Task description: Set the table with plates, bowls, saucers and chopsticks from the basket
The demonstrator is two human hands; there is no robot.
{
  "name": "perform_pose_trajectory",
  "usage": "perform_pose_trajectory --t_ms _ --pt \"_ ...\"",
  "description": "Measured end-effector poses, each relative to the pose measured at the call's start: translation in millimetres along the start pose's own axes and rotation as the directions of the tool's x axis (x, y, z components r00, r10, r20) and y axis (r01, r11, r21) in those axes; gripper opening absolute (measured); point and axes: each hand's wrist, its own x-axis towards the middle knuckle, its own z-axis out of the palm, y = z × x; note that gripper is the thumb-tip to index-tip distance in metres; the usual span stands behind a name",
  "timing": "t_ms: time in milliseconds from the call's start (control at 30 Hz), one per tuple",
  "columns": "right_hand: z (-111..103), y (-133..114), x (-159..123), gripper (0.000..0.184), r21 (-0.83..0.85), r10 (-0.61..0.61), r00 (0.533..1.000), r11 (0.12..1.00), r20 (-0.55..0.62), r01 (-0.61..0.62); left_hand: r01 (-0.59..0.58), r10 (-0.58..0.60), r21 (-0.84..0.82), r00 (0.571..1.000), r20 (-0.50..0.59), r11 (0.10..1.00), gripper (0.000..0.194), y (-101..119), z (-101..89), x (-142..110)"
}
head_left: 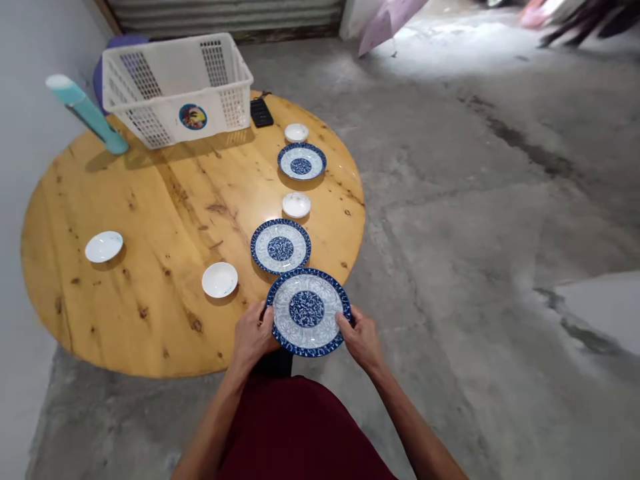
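Between my two hands is a round blue-and-white patterned plate (307, 309), held face up above the table's near right edge. My left hand (253, 333) grips its left rim, thumb on top. On the opposite rim, my right hand (361, 335) is closed with its thumb on the plate's face. Just beyond lies a second blue-and-white plate (281, 247), partly overlapped in view by the held one. A third such plate (301, 161) sits farther back. White bowls stand about: one (220, 280) left of my hands, another (297, 205) between the two resting plates.
The round wooden table (150, 280) also bears a white bowl (104, 247) at left and a small white bowl (296, 133) at the back. A white plastic basket (175, 117), a teal upright object (93, 117) and a black phone-like object (261, 113) stand at the far side.
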Motion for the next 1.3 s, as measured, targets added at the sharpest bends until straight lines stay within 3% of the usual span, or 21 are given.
perform_pose_trajectory --t_ms 100,267,500,700,967,1300 --pt "-6 -15 48 0.036 -0.025 -0.04 0.997 0.999 0.066 0.042 0.031 -0.034 -0.043 0.997 -0.066 0.999 0.031 11 2.8 28" --pt "-2 -29 108 0.033 -0.099 -0.11 0.992 0.988 0.063 0.116 0.097 -0.099 -0.016 0.985 -0.145 0.995 0.026 22 5.0 68" --pt "11 -42 164 0.032 -0.173 -0.201 0.968 0.959 0.15 0.226 0.252 -0.279 -0.146 0.936 -0.213 0.957 0.018 22 4.2 109" --pt "23 -36 205 0.028 -0.273 -0.256 0.915 0.898 0.311 0.344 0.347 -0.365 -0.112 0.885 -0.29 0.931 0.014 16 14.9 122" --pt "50 -32 230 0.032 -0.288 -0.309 0.855 0.847 0.417 0.446 0.503 -0.449 0.024 0.79 -0.417 0.864 0.014 16 16.6 130" --pt "56 -40 240 0.038 -0.383 -0.248 0.815 0.786 0.524 0.486 0.563 -0.462 0.065 0.734 -0.498 0.824 0.022 17 22.1 137"
